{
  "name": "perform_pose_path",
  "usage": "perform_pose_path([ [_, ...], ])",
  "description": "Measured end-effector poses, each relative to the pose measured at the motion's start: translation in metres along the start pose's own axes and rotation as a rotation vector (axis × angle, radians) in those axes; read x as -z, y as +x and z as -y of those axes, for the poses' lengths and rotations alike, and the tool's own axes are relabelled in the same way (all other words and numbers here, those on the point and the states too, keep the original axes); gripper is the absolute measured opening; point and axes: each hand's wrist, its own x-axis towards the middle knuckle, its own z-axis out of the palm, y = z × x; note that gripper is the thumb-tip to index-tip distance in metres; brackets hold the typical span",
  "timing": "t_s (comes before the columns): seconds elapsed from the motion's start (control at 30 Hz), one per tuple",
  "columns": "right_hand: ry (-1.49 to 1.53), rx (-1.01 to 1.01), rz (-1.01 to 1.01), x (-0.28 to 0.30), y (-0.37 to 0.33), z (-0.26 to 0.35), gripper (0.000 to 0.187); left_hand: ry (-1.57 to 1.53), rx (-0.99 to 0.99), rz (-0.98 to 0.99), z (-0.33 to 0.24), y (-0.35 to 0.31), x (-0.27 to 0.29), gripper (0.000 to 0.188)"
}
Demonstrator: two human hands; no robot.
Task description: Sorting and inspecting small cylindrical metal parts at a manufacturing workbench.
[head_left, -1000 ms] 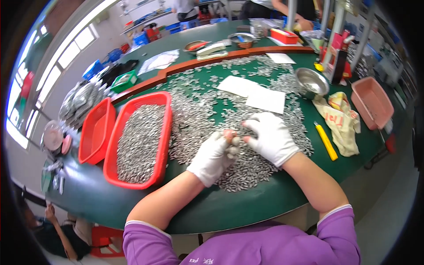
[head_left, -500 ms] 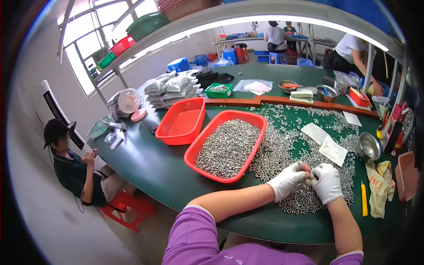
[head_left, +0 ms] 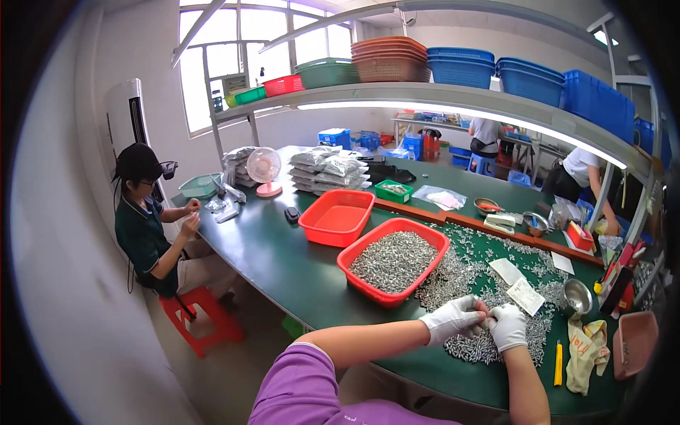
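My left hand (head_left: 455, 319) and my right hand (head_left: 507, 326) wear white gloves with bare fingertips showing on the left. Their fingers are closed and meet over a pile of small shiny metal pieces (head_left: 473, 349) at the table's front. What they pinch, if anything, is too small to make out. Left of them stands a red plastic basin (head_left: 345, 267), heaped with the same kind of metal pieces (head_left: 394, 262). Two slips of paper (head_left: 525, 296) lie on the scattered pieces just beyond my hands.
Behind the full basin sits another red basin (head_left: 336, 219). A yellow cutter knife (head_left: 558, 363), a cloth glove (head_left: 586, 356), a metal bowl (head_left: 577, 297) and a pink tray (head_left: 634, 345) lie at right. Wooden strips (head_left: 489, 235) border the pieces. A person (head_left: 152, 219) sits at left.
The view has swung up and left, so the shelf's baskets and the seated person show more. My hands stay together over the pile, fingers still closed.
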Motion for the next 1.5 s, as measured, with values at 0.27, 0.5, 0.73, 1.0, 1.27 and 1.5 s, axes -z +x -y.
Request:
perform_pose_path([
  [0.27,-0.035,-0.018,-0.011,-0.003,0.000,-0.001,0.009,-0.001,-0.051,-0.109,-0.006,-0.028,0.015,0.020],
  [0.5,-0.080,-0.003,0.015,-0.005,0.000,-0.005,0.008,0.099,-0.286,-0.447,-0.088,-0.021,0.037,0.022],
  [0.73,-0.099,-0.024,0.104,0.000,0.000,0.001,0.008,0.701,-0.609,-0.895,-0.266,0.005,0.099,0.037],
  [1.0,-0.145,-0.079,0.137,0.001,-0.001,-0.007,0.009,1.530,-0.445,-0.928,-0.253,0.060,0.085,0.025],
  [1.27,-0.006,-0.088,0.006,0.018,0.001,0.004,0.016,1.880,-0.499,-0.032,-0.112,0.077,-0.033,0.014],
  [1.5,0.160,-0.238,0.170,-0.017,-0.003,-0.039,0.030,1.420,-0.419,0.267,-0.015,0.046,-0.047,0.012],
])
